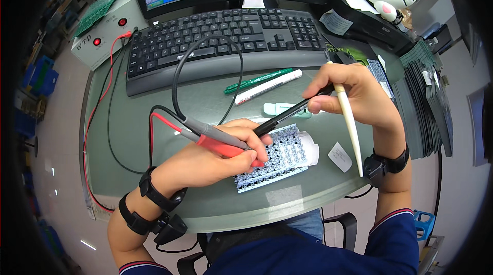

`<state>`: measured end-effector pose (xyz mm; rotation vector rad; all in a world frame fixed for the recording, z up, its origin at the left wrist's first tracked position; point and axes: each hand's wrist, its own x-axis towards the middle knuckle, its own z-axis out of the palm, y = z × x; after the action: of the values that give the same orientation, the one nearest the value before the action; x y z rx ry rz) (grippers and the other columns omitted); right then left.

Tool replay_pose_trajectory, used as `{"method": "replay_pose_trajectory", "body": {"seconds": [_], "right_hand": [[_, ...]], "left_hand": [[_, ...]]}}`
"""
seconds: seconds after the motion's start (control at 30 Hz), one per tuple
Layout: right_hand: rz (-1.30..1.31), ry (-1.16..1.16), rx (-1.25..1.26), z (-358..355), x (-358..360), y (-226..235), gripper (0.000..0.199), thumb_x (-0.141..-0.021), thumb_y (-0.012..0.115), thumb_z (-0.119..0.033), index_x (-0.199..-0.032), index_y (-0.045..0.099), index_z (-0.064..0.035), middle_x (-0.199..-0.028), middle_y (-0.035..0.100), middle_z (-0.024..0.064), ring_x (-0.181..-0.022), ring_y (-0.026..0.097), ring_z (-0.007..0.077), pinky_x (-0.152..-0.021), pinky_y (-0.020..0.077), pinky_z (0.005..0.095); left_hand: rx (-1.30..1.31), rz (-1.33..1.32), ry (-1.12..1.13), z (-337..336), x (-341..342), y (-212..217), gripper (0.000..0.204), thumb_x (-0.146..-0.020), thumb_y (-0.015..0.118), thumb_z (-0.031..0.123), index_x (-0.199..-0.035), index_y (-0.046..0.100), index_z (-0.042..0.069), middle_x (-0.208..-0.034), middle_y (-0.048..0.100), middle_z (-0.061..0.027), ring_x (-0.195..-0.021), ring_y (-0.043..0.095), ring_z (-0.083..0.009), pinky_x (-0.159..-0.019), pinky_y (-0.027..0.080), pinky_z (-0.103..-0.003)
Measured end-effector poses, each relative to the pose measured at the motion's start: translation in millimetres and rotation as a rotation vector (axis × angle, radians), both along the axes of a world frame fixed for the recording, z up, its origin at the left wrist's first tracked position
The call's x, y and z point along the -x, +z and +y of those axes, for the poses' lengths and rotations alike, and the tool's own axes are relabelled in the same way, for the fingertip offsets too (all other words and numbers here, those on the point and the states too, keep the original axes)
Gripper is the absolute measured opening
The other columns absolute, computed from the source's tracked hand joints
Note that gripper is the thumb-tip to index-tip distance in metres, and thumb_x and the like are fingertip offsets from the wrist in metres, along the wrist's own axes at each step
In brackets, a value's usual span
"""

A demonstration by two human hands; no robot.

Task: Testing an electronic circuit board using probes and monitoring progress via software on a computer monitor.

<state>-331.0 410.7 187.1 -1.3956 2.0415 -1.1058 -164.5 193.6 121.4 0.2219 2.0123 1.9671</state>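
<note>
My left hand (205, 162) is closed around a pair of test probes (218, 139), one red and one grey-black, with their tips hidden by the fingers. Under its fingertips lies a light panel of small circuit boards (282, 153) set with rows of clear round parts. My right hand (362, 90) pinches one end of a black pen (288, 114). The pen's other end reaches the left fingers; whether they grip it I cannot tell. A cream tapered stick (348, 121) with a thin tip also sits in the right hand, hanging toward the table edge.
Behind the hands are a green marker (257, 81), a white marker (269, 86), a pale green cutter-like tool (277, 110) and a black keyboard (205, 44). A paper label (339, 157) lies right. Probe leads run to a tester box (108, 34). Stacked dark sheets (421, 105) stand right.
</note>
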Motion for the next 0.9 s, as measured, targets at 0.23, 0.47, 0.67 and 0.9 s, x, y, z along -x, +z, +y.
{"method": "replay_pose_trajectory", "body": {"seconds": [0.23,0.47,0.67,0.9], "right_hand": [[-0.501,-0.243,0.308,7,14,-34,0.025,-0.086,0.068,-0.01,-0.105,0.059,0.0028,-0.075,0.066,0.0068,-0.063,0.063,0.009,-0.058,0.0512,0.0206],[-0.521,-0.163,0.065,-30,-36,-36,0.023,-0.08,0.077,-0.016,-0.092,0.063,-0.0021,-0.072,0.062,0.0023,-0.063,0.061,0.0068,-0.053,0.049,0.0191],[-0.575,-0.118,0.063,-25,-29,-47,0.024,-0.081,0.076,-0.018,-0.087,0.06,-0.0017,-0.075,0.063,0.0039,-0.061,0.059,0.0056,-0.052,0.0469,0.0188],[-0.568,-0.189,0.306,-8,-21,-44,0.017,-0.086,0.069,-0.009,-0.09,0.055,0.0013,-0.075,0.063,0.0089,-0.063,0.062,0.0128,-0.056,0.052,0.0248]], "left_hand": [[-0.012,0.041,-0.003,-1,0,-4,0.017,-0.09,0.057,0.014,-0.088,0.065,-0.001,-0.102,0.054,-0.008,-0.09,0.059,-0.0134,-0.079,0.053,-0.025],[0.036,0.123,-0.001,-3,1,-3,0.015,-0.089,0.057,0.012,-0.086,0.065,0.0,-0.096,0.056,-0.0065,-0.085,0.057,-0.012,-0.075,0.05,-0.025],[0.006,0.029,0.003,0,1,0,0.015,-0.086,0.053,0.015,-0.084,0.063,0.003,-0.09,0.056,-0.0044,-0.086,0.054,-0.0149,-0.08,0.043,-0.028],[0.024,0.088,0.015,-2,0,-1,0.015,-0.086,0.053,0.015,-0.085,0.063,0.003,-0.091,0.056,-0.0046,-0.089,0.054,-0.0157,-0.082,0.043,-0.029]]}}
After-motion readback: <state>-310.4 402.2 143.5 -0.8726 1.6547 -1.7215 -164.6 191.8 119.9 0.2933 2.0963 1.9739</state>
